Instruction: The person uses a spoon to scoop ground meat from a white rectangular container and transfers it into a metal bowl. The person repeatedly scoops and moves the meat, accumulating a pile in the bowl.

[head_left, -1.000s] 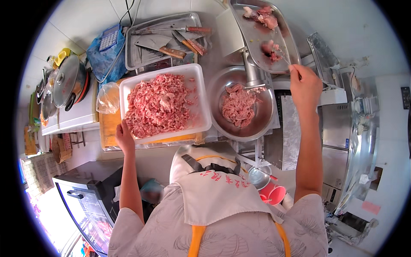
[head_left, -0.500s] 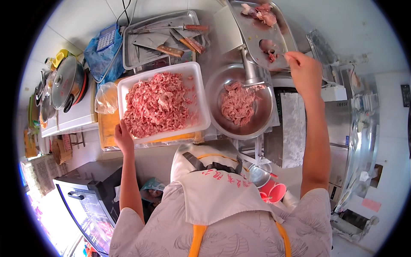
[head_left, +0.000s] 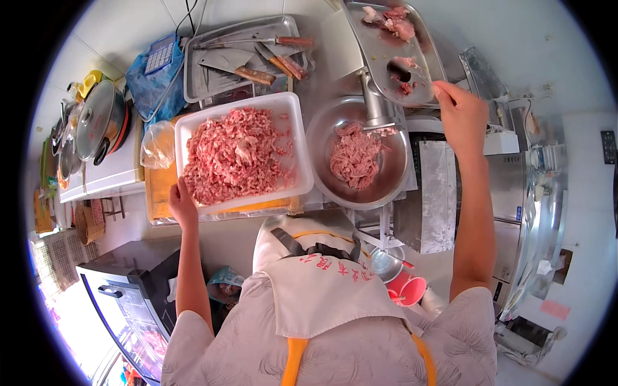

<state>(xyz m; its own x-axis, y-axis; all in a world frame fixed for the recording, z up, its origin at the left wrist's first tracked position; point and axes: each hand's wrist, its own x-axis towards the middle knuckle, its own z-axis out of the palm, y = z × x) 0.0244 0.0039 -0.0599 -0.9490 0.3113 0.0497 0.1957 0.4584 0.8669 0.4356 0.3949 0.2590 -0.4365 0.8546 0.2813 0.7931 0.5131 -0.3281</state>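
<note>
My left hand (head_left: 183, 204) grips the near left rim of a white plastic tray (head_left: 302, 148). A wide heap of ground meat (head_left: 235, 154) lies in it. My right hand (head_left: 462, 114) is closed at the right edge of the meat grinder's metal feed tray (head_left: 421, 58), its fingertips on the rim. Small meat scraps (head_left: 407, 86) sit around the tray's dark feed hole, and larger raw pieces (head_left: 394, 24) lie at its far end. Below the grinder's outlet (head_left: 380, 116) stands a steel bowl (head_left: 328, 183) holding more ground meat (head_left: 354, 157).
Behind the white tray, a metal tray (head_left: 193, 71) holds a cleaver (head_left: 225, 61), knives and a sharpening steel (head_left: 257, 44). A blue bag with a calculator (head_left: 158, 59) and a lidded pan (head_left: 98, 122) stand at left. Red containers (head_left: 412, 291) are below the counter.
The meat at the feed hole has shifted, and more of the dark opening shows. My right hand has moved very slightly right along with a small view shift. My left hand stays at the white tray.
</note>
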